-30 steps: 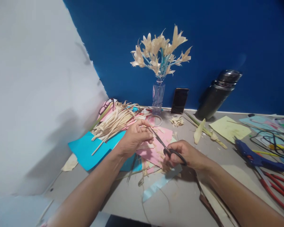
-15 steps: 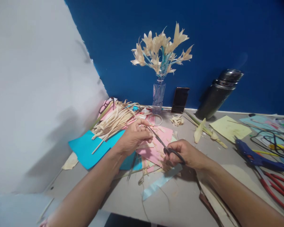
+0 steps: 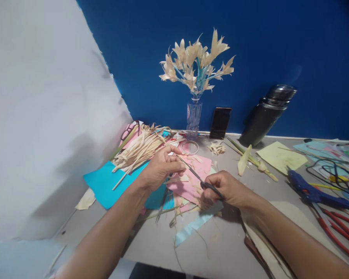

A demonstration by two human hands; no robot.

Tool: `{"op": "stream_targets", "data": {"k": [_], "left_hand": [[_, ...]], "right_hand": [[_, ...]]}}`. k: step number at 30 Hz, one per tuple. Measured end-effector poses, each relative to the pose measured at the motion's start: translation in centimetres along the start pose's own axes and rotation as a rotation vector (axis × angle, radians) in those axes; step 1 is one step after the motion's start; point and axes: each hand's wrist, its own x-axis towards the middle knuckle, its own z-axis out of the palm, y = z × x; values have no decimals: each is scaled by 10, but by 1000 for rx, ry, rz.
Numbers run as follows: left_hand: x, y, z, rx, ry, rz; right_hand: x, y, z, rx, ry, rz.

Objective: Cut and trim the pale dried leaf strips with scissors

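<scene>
My right hand (image 3: 225, 189) grips black-handled scissors (image 3: 198, 177), blades pointing up-left toward my left hand (image 3: 159, 168). My left hand pinches a small pale strip of dried leaf at the scissor tips, fingers closed round it. Both hands hover over pink paper (image 3: 192, 182) and blue paper (image 3: 110, 182) on the grey table (image 3: 221, 244). A heap of dried leaf strips (image 3: 142, 145) lies just behind my left hand.
A glass vase with pale leaf flowers (image 3: 194, 73) stands at the blue wall, beside a dark phone (image 3: 220, 123) and a black flask (image 3: 266, 114). A blue glue gun (image 3: 314, 192), red-handled pliers (image 3: 337, 228), cables and coloured sheets lie at right. A tape ring (image 3: 190, 147) lies near the vase.
The scissor blades have closed together at the strip. My right hand has shifted slightly and my left hand stays in place.
</scene>
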Motion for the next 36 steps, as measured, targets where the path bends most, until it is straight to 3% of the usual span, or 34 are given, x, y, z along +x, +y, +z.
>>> {"op": "stream_targets", "data": {"k": [3, 6, 13, 21, 27, 32, 36], "left_hand": [[1, -4, 3, -22, 9, -8], [1, -10, 13, -67, 18, -43], [-2, -18, 39, -5, 18, -88], [0, -26, 43, -119, 26, -108], [-1, -40, 50, -446, -59, -270], [-5, -43, 63, -448, 29, -251], [-6, -40, 64, -384, 87, -169]], "right_hand": [[2, -3, 1, 94, 87, 25], [3, -7, 3, 177, 200, -59], [4, -8, 5, 163, 338, -174], [4, -9, 4, 90, 290, -165], [3, -10, 9, 97, 432, -231], [5, -5, 13, 98, 477, -247], [6, -6, 14, 53, 456, -237]]}}
